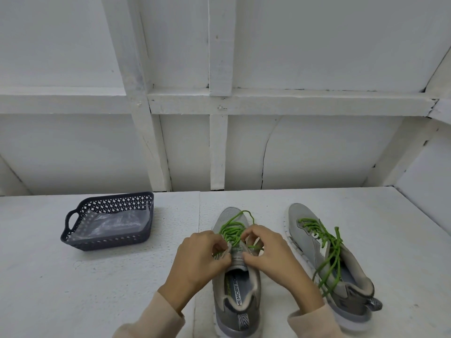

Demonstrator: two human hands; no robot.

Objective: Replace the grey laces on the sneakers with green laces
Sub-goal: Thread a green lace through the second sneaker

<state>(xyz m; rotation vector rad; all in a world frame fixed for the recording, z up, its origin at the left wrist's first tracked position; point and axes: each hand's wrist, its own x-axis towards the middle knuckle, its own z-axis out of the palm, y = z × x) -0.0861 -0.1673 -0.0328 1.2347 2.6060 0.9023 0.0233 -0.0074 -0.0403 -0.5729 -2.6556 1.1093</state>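
Two grey sneakers stand side by side on the white table, toes pointing away from me. The left sneaker (235, 293) has a green lace (231, 230) threaded over its tongue, with a loop lying on the toe. My left hand (200, 257) pinches the lace at the left eyelets. My right hand (268, 254) pinches it at the right eyelets. The right sneaker (322, 254) is fully laced with a green lace (329, 252) whose loose ends trail across its opening.
A dark perforated plastic basket (73, 230) with a clear plastic bag inside sits at the left of the table. A white panelled wall rises behind the table, and another wall closes in at the far right.
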